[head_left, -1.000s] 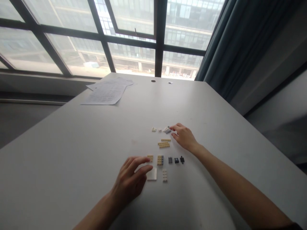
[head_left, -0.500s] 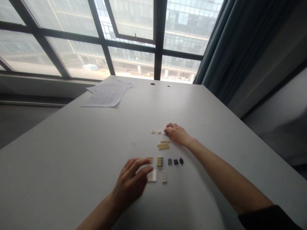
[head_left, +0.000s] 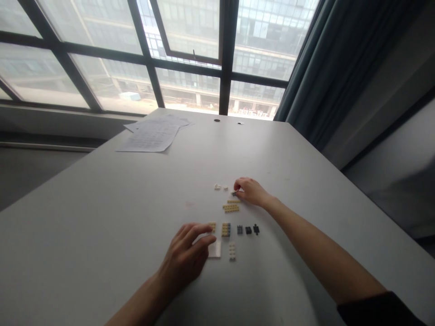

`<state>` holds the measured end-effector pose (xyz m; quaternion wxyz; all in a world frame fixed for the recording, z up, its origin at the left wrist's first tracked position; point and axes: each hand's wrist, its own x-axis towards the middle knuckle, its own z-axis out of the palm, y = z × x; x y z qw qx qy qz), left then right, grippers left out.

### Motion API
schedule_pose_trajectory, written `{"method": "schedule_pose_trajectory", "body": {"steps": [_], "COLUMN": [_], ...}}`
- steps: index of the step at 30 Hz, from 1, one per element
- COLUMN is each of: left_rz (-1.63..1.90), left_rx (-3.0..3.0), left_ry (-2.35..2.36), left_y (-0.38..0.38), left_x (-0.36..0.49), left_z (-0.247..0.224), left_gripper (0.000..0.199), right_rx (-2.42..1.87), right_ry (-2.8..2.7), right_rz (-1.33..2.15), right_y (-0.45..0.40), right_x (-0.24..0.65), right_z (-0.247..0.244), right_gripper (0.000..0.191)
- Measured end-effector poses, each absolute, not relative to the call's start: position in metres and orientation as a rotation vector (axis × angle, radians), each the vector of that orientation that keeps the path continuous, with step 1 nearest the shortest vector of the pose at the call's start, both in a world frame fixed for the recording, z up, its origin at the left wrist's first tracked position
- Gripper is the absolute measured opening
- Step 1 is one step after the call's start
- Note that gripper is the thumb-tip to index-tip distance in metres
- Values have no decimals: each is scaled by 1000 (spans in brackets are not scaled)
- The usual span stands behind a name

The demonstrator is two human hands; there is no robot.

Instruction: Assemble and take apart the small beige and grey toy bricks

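My right hand (head_left: 249,191) is pinched around a small grey and white building piece (head_left: 234,194), mostly hidden by the fingertips. Just below it lie tan strips (head_left: 231,208), and to its left are small white pieces (head_left: 217,187). My left hand (head_left: 190,249) rests on the table with thumb and forefinger apart, gripping nothing visible. Its fingertips are beside a tan brick (head_left: 212,226) and a flat white plate (head_left: 215,249), both partly covered. To the right sit a tan and grey brick (head_left: 225,229) and a white studded brick (head_left: 232,251).
A grey brick (head_left: 239,229), a black brick (head_left: 248,230) and a black piece with pegs (head_left: 256,229) stand in a row on the white table (head_left: 102,226). Printed papers (head_left: 149,136) lie at the far left, by the window. A dark curtain (head_left: 319,81) hangs at right.
My right hand has shifted slightly, its fingers closing more tightly over the small piece. The left hand stays nearly where it was.
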<state>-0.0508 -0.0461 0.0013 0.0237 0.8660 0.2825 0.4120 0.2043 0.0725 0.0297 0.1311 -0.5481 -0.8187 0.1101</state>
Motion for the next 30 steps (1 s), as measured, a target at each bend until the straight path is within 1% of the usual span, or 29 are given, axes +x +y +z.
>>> {"method": "schedule_pose_trajectory", "body": {"steps": [5,8,10,12,15,21,26,30], "left_rz": [1248,1288,1330,1363,1375,1269,1258,1315], "left_rx": [2674,2666,2650,2632,2609,2549,2540,2529], "left_ry": [886,882,894,911,936,955,866,823], "left_y": [-46,-47,-47,-48,-47,-44,-39,-35], "left_x": [-52,-50,-48,-46,-40,-12,10,8], "left_z": [1,3,6,11,23,44,37,35], "left_gripper": [22,22,21,20,20,22,17,12], "right_rx": [-1557,-1507,-1349,-1251,-1235,-1191,-1172,-1171], "right_ry": [-2194,-1974,-1594,-1355,-1155,-1038,-1020,-1044], "right_rz": [393,508,804,1041,1220,1282,1307,1334], "right_y": [60,34,9,-18,-52,-75,-78,-80], "right_x": [206,206,206,206,204,200,197,193], "right_z": [31,30,30,29,27,28,30,29], "right_gripper": [1,11,19,24,25,23,20,18]}}
